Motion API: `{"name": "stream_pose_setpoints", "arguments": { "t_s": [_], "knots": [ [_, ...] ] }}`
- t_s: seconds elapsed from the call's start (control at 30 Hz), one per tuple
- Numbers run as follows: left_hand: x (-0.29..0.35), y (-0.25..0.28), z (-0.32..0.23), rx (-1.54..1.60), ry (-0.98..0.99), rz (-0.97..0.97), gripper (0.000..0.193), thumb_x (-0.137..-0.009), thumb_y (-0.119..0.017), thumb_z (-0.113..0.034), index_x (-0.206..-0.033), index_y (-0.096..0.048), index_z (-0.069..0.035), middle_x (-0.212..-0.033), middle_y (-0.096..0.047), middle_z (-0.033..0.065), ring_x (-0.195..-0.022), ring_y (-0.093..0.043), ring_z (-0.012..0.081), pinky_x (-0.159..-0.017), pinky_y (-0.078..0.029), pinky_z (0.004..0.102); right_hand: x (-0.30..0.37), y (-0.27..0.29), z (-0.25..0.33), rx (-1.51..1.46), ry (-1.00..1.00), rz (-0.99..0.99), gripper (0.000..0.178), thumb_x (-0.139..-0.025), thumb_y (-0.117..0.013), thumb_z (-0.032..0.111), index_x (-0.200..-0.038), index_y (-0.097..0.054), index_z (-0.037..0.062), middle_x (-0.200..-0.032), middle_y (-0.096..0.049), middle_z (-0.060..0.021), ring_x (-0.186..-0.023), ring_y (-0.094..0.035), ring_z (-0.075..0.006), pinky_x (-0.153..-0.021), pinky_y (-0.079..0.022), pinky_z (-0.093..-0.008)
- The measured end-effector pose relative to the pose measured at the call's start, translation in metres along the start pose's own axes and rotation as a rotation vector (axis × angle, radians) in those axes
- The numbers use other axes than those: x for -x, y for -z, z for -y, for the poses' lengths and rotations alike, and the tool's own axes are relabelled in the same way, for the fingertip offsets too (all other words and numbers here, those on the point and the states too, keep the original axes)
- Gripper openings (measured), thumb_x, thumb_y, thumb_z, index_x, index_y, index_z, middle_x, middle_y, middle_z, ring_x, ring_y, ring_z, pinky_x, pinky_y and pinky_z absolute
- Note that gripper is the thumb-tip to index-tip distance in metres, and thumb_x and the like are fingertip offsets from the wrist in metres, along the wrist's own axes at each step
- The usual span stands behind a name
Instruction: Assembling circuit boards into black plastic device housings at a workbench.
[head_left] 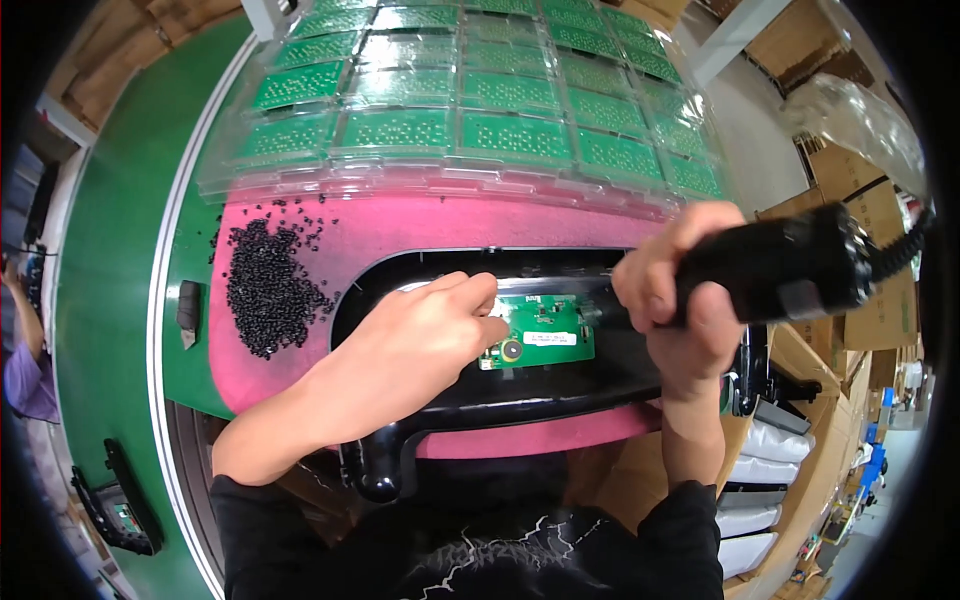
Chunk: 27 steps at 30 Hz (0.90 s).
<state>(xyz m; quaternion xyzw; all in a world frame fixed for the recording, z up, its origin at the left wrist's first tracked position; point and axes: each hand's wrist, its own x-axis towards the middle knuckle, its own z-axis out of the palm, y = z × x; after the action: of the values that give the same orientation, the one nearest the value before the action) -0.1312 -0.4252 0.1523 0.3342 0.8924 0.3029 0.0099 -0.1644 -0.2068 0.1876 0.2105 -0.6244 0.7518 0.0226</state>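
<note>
A long, curved black plastic housing point(520, 400) lies with its hollow side up on a pink mat point(540, 215). Inside it sits a green circuit board point(555, 352) with a white label and a small round component. My left hand point(440, 320) is closed in a pinch at the board's left end; its fingertips hide whatever they hold. My right hand point(680, 300) grips a black electric screwdriver point(780, 262), tilted so its front end points left toward the board's right end. Motion blurs the tool, and I cannot tell whether its tip touches anything.
Small black screws point(268, 290) are heaped on the mat's left. Stacked clear trays point(460, 185) of green boards stand behind. A cutter knife point(188, 312) and another black housing point(118, 500) lie left. An open carton point(790, 470) stands right. A person's sleeve point(30, 385) shows far left.
</note>
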Motion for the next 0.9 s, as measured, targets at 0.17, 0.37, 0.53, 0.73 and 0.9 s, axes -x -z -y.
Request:
{"name": "stream_pose_setpoints", "arguments": {
  "t_s": [0.17, 0.37, 0.53, 0.73, 0.9],
  "knots": [
    [-0.006, 0.002, 0.006, 0.372, -0.104, -0.216, 0.026, -0.073, -0.071, 0.010, -0.098, -0.071, 0.002, -0.086, -0.068, 0.0138, -0.078, -0.069, 0.0302, -0.065, -0.056, 0.0370, -0.001, -0.015, 0.028, -0.332, 0.241, 0.146, 0.039, -0.092, -0.066, 0.042, -0.107, -0.045, 0.0121, -0.063, -0.051, 0.0044, -0.047, -0.049, -0.0080, -0.051, -0.041, -0.0255],
    [-0.007, 0.007, -0.002, 0.627, -0.022, -0.256, 0.031, -0.076, -0.075, 0.004, -0.107, -0.071, 0.001, -0.085, -0.071, 0.0121, -0.075, -0.071, 0.0250, -0.065, -0.057, 0.0339, -0.003, -0.037, 0.028, -0.410, 0.335, 0.165, 0.042, -0.087, -0.072, 0.039, -0.107, -0.045, 0.0125, -0.064, -0.056, 0.0035, -0.046, -0.052, -0.0075, -0.051, -0.044, -0.0246],
    [-0.006, 0.001, 0.004, 0.546, -0.069, -0.314, 0.032, -0.077, -0.075, 0.004, -0.108, -0.069, 0.002, -0.084, -0.071, 0.0119, -0.075, -0.070, 0.0255, -0.066, -0.056, 0.0337, -0.004, -0.036, 0.023, -0.378, 0.325, 0.165, 0.043, -0.087, -0.072, 0.039, -0.107, -0.045, 0.0125, -0.063, -0.056, 0.0033, -0.045, -0.052, -0.0077, -0.051, -0.044, -0.0245],
    [-0.005, 0.002, 0.003, 0.481, -0.063, -0.314, 0.026, -0.076, -0.076, 0.002, -0.101, -0.069, 0.002, -0.085, -0.070, 0.0131, -0.076, -0.069, 0.0280, -0.067, -0.056, 0.0343, -0.003, -0.034, 0.017, -0.380, 0.304, 0.146, 0.043, -0.087, -0.072, 0.040, -0.106, -0.046, 0.0130, -0.063, -0.056, 0.0034, -0.046, -0.052, -0.0075, -0.051, -0.044, -0.0243],
    [-0.003, -0.002, 0.008, 0.428, -0.068, -0.294, 0.021, -0.075, -0.076, 0.001, -0.095, -0.069, 0.002, -0.084, -0.069, 0.0132, -0.076, -0.068, 0.0296, -0.067, -0.056, 0.0354, -0.001, -0.034, 0.012, -0.340, 0.263, 0.130, 0.044, -0.087, -0.073, 0.042, -0.106, -0.046, 0.0143, -0.064, -0.055, 0.0034, -0.047, -0.052, -0.0079, -0.051, -0.044, -0.0241]
  ]
}}
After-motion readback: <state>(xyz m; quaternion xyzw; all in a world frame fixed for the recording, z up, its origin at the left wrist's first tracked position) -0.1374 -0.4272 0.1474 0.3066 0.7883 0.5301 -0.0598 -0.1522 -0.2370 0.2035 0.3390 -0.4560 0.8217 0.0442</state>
